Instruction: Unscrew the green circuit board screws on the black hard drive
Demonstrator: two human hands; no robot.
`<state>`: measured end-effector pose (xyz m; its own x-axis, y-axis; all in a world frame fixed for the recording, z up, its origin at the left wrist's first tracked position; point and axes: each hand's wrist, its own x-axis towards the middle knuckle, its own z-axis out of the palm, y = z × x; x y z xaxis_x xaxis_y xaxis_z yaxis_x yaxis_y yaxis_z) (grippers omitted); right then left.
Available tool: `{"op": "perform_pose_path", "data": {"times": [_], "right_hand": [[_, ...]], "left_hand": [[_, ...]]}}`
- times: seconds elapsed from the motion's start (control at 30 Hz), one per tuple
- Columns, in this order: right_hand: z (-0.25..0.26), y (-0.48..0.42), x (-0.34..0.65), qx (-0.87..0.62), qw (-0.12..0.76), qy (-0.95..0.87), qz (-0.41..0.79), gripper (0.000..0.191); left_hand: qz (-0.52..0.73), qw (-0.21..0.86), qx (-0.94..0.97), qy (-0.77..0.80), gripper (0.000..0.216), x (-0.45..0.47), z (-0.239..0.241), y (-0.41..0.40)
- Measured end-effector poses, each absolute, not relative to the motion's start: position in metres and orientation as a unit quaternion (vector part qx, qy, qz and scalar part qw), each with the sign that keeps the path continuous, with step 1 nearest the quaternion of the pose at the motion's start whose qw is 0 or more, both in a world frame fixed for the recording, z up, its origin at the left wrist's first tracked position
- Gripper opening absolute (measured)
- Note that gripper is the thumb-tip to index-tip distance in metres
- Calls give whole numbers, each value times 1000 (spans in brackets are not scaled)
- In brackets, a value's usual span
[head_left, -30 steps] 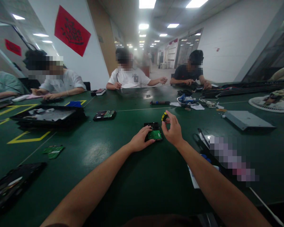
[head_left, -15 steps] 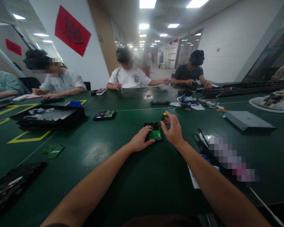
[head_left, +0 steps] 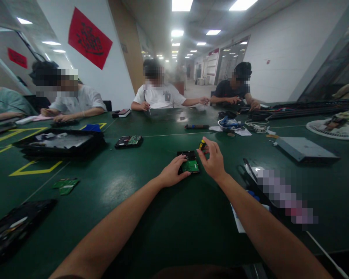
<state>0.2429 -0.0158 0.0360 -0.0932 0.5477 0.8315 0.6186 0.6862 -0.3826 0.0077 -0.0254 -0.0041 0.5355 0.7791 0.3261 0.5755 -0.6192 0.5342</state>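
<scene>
A small black drive with a green circuit board (head_left: 189, 164) lies on the green table (head_left: 151, 217) in front of me. My left hand (head_left: 172, 173) rests on its left side, fingers curled round the edge, holding it down. My right hand (head_left: 213, 161) hovers just right of the drive, fingers pinched on a screwdriver with a yellow and black handle (head_left: 202, 145) that stands over the board's far right corner.
A second drive (head_left: 128, 141), a black open tray (head_left: 58, 142), loose green boards (head_left: 65, 186) and a dark casing (head_left: 14, 228) lie to my left. A grey metal box (head_left: 305, 148), cables and a bowl (head_left: 228, 124) sit right. Three people work across the table.
My right hand has dropped slightly and shifted a little left with the screwdriver, its fingers turning on the handle. My left hand stays put on the drive.
</scene>
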Motion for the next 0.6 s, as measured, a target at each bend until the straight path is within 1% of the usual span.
{"op": "perform_pose_path", "data": {"times": [0.1,0.6], "right_hand": [[37,-17,243,-392,544,-741,-31,54],[36,-17,243,-389,543,-744,-22,58]], "left_hand": [[276,184,856,396,65,8,-4,-25],[273,183,858,395,64,8,-2,-27]]}}
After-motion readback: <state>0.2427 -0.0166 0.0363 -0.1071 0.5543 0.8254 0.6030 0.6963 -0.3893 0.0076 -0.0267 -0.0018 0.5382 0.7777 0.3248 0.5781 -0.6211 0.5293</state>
